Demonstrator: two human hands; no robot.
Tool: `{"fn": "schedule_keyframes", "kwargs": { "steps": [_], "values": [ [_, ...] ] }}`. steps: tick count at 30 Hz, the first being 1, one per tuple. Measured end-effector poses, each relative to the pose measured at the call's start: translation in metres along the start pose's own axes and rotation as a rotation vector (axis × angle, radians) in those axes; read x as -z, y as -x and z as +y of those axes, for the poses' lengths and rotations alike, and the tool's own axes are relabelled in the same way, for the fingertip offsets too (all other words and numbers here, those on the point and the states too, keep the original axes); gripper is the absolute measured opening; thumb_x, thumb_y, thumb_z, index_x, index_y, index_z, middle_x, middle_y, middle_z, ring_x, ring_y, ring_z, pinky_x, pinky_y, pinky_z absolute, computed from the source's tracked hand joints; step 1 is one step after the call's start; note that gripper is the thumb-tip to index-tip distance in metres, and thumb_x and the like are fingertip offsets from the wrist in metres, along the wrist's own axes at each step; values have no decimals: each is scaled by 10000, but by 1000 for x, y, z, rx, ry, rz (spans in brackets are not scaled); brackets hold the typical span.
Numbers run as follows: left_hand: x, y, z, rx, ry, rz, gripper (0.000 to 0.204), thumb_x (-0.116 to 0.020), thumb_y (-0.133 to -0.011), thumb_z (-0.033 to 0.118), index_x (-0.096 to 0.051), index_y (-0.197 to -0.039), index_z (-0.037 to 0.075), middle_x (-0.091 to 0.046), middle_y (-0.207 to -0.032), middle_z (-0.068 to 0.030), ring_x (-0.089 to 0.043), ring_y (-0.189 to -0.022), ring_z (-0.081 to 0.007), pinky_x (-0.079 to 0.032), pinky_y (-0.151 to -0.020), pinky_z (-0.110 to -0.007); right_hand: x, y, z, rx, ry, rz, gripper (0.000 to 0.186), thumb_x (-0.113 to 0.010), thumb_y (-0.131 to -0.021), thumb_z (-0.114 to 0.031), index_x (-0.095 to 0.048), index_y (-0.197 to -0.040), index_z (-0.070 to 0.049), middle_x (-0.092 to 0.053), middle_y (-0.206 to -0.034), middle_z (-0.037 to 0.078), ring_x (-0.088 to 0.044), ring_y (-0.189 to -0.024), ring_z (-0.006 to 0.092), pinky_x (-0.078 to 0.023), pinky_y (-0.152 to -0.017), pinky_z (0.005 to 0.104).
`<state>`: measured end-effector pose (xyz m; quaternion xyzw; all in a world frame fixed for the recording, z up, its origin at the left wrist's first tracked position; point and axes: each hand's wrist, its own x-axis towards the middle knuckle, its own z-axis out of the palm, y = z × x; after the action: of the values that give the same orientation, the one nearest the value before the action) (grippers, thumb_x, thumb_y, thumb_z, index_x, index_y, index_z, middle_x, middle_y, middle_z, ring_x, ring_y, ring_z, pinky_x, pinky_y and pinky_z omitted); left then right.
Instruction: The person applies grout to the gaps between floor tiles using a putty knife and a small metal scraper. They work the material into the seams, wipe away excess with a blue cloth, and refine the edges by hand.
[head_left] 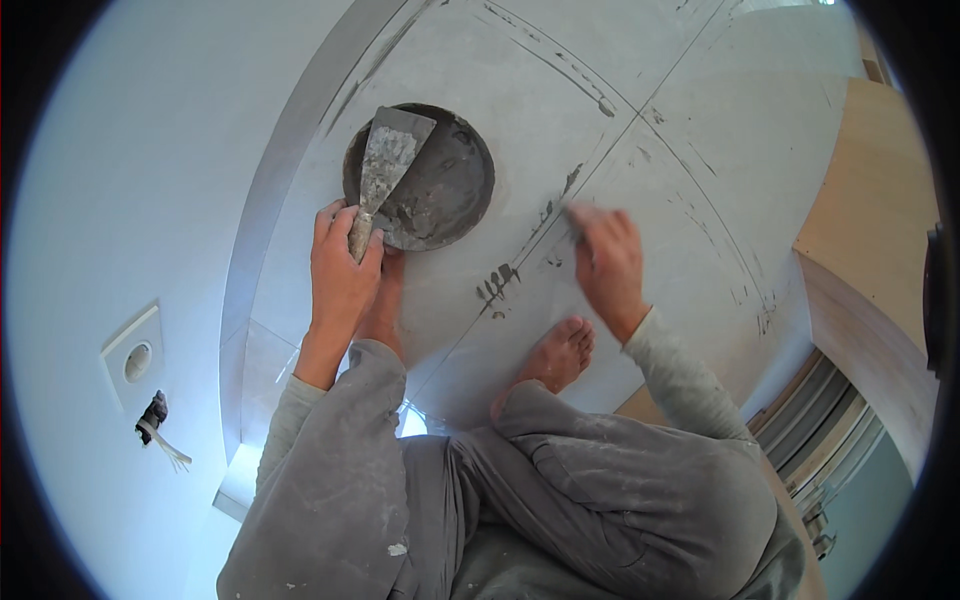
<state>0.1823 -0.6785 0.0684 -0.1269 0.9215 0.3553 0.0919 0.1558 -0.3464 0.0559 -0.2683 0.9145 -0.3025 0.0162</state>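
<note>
The left hand [342, 268] is closed round the handle of a putty knife [393, 148], whose blade lies above it across a round bowl [462, 185] of grey paste. Well apart to its right, the right hand [610, 262] bends its blurred fingers down at a tile joint [588, 178], beside dark smears [504, 272]; whether they pinch anything, I cannot tell.

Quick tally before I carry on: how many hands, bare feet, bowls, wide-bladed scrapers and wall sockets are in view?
Hands: 2 (left hand, right hand)
Bare feet: 2 (left foot, right foot)
Round bowl: 1
Wide-bladed scraper: 1
Wall socket: 1
Total: 7, leaving out anything in the blurred right hand
</note>
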Motion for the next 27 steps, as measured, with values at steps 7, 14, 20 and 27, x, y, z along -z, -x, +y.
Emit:
{"fn": "schedule_keyframes", "kwargs": {
  "steps": [7, 14, 20, 27],
  "values": [
    [-2, -2, -6, 2, -14, -1, 412, -685, -903, 145, -577, -1240, -66, -545, -1353, -222, -544, -1247, -396, -429, -1074, -425, -38, 32, -47, -6, -3, -165, 449, -630, -769, 41, -656, -1211, -31, -566, -817, 78, -582, -803, 267, -486, -753, 382],
    [-3, -3, -1, -10, -15, -9, 404, -670, -908, 135, -582, -1240, -78, -521, -1362, -251, -538, -1239, -425, -437, -1059, -445, -43, 53, -85, -200, -454, -247, 395, -625, -768, 63, -705, -1132, -67, -672, -906, 93, -614, -859, 303, -505, -788, 407],
    [-1, -5, 5, 18, 15, -17, 401, -676, -902, 132, -584, -1232, -76, -529, -1348, -246, -543, -1231, -419, -439, -1051, -442, 30, 5, 45, -306, 65, 272, 394, -636, -757, 100, -696, -1121, -38, -712, -1041, 126, -635, -915, 335, -514, -837, 422],
    [-2, -6, 1, 11, 23, -16, 397, -684, -894, 127, -586, -1223, -74, -535, -1340, -249, -548, -1224, -420, -439, -1051, -440, -18, 54, -22, -207, -84, -101, 389, -628, -760, 39, -691, -1130, -62, -657, -885, 118, -620, -872, 326, -502, -839, 442]
  ]
}}
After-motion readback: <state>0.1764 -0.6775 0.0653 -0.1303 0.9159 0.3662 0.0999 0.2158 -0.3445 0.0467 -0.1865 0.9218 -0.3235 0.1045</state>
